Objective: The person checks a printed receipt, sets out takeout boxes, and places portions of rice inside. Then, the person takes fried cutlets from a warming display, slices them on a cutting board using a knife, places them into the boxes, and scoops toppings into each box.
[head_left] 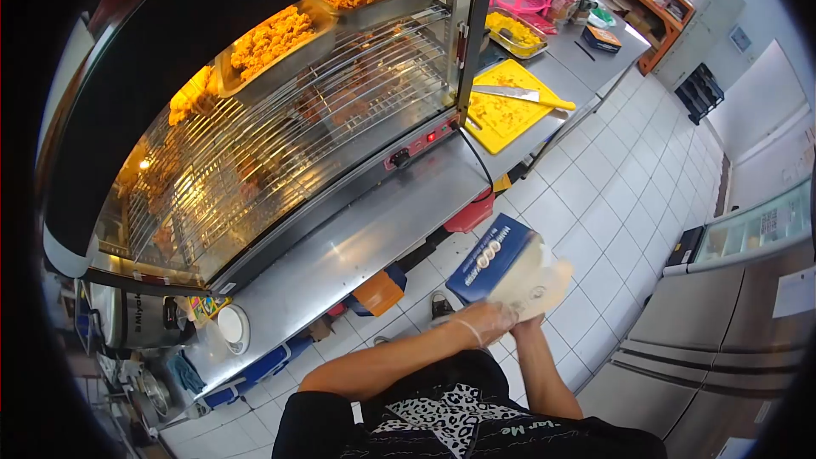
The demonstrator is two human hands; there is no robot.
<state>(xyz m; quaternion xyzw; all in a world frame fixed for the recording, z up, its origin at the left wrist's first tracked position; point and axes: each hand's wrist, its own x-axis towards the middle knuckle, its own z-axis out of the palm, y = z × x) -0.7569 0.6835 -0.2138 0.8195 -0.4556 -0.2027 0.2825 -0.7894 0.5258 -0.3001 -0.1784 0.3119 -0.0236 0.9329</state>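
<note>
Above square tiles (605,290), both hands (490,321) hold a boxy cardboard carton (495,262).

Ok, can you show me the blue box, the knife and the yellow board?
Blue box (488,258): head view, on its printed blue side.
Knife (512,93): head view, on the blade.
Yellow board (503,127): head view, on a bare part.

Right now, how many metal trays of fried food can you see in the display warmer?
2 plainly: a nearer metal tray and a farther metal tray at its upper right. Others may be hidden around the leftmost fried food.
</note>
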